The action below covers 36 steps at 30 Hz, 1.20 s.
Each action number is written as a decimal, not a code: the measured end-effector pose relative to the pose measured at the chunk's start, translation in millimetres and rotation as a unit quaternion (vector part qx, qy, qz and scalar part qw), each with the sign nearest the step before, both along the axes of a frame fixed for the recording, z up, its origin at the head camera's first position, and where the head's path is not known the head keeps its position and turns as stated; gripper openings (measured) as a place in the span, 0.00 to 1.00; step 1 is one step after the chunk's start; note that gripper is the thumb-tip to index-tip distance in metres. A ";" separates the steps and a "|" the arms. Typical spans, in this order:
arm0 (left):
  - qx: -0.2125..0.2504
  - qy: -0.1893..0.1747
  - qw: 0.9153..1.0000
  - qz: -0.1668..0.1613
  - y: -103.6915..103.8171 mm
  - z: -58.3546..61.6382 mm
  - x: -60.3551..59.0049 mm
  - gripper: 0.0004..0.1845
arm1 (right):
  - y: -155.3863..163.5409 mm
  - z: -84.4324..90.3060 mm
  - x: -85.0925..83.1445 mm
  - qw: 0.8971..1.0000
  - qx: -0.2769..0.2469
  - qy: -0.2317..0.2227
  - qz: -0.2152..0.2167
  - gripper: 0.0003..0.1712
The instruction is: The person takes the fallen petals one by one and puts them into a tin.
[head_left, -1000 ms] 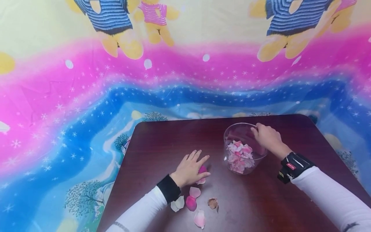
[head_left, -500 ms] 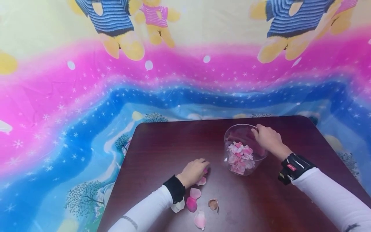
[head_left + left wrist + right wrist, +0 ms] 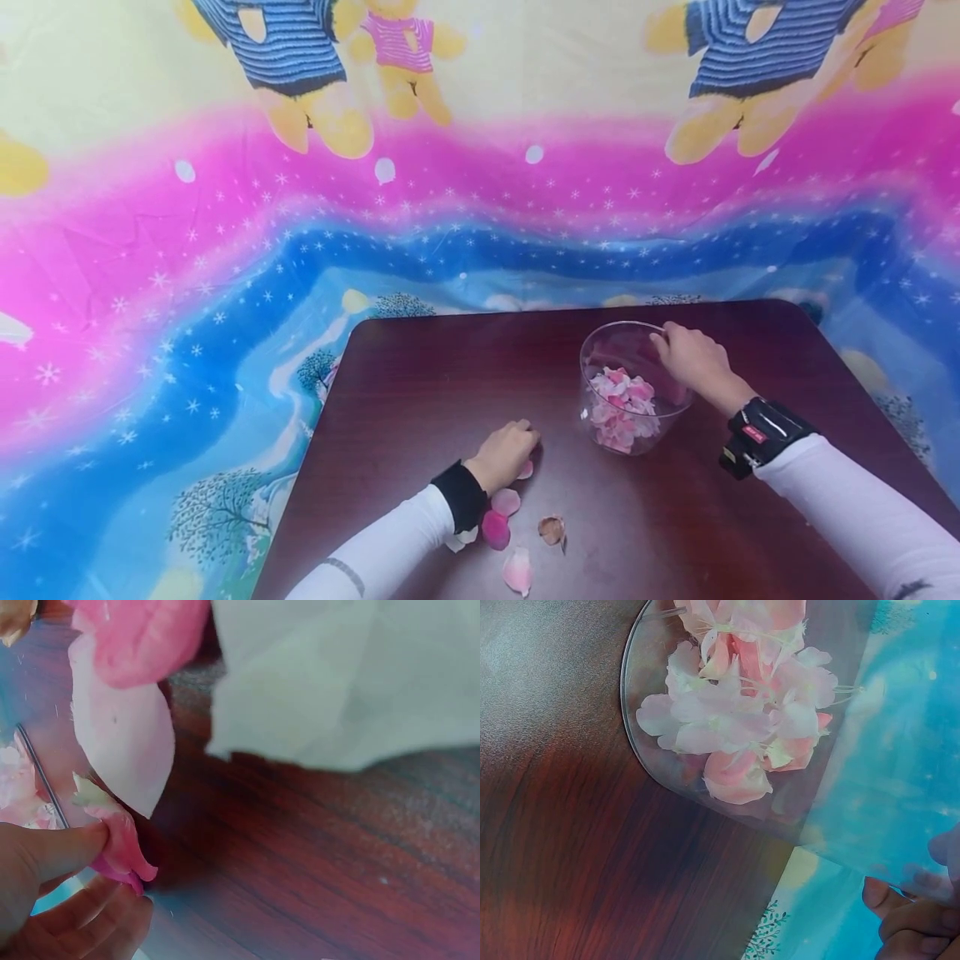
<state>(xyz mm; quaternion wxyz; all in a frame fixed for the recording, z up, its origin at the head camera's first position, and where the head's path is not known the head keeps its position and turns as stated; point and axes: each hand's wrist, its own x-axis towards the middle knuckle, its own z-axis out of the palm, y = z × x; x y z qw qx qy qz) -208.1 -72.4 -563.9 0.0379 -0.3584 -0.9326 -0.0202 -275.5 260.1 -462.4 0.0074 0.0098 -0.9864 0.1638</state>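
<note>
My left hand (image 3: 501, 457) is low over the table, its thumb and fingers pinching pink petals (image 3: 121, 838), as the left wrist view shows. One pale pink petal (image 3: 527, 470) peeks out beside that hand in the head view. On the right, my right hand (image 3: 697, 360) grips the rim of a clear round container (image 3: 600, 329), thumb on the inner side and fingers outside. Pink and white petals (image 3: 621, 408) are heaped at the container's bottom; the right wrist view shows them through the clear wall.
Left of the container lie a magenta petal (image 3: 495, 531), a light pink petal (image 3: 506, 501), a pale petal (image 3: 517, 571) and a partly hidden white petal (image 3: 461, 540). A brown, curled petal-like piece (image 3: 551, 528) lies nearby. A patterned cloth (image 3: 480, 183) hangs behind the dark table (image 3: 450, 358).
My left hand has come down slightly, and its spread fingers have curled in and pinched the pink petals. My right hand and the container have stayed put.
</note>
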 end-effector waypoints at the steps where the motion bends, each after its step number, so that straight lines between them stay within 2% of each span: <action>1: 0.003 -0.002 1.000 0.001 0.2 0.1 0.2 0.09 | 0.2 0.3 0.1 1.000 0.000 0.000 0.000 0.20; 10: 0.043 -0.016 0.999 0.009 -1.1 1.1 0.2 0.06 | 1.0 0.1 -0.4 1.000 -0.002 -0.001 0.000 0.21; 18: 0.093 -0.068 0.993 0.012 -8.3 6.8 -5.7 0.05 | 1.4 -1.0 -0.6 1.000 0.003 0.002 -0.001 0.20; 24: 0.104 -0.090 0.990 0.019 -12.5 10.3 -9.3 0.02 | 2.0 -2.0 -1.2 1.000 0.002 0.000 0.001 0.20; 30: 0.109 -0.080 0.990 0.029 -13.2 18.8 -13.2 0.06 | 2.0 -2.2 -3.4 1.000 0.001 0.000 0.003 0.20; 36: 0.126 -0.070 0.989 0.041 -14.1 34.7 -15.0 0.08 | 1.9 -2.5 -4.2 1.000 0.002 -0.001 0.003 0.20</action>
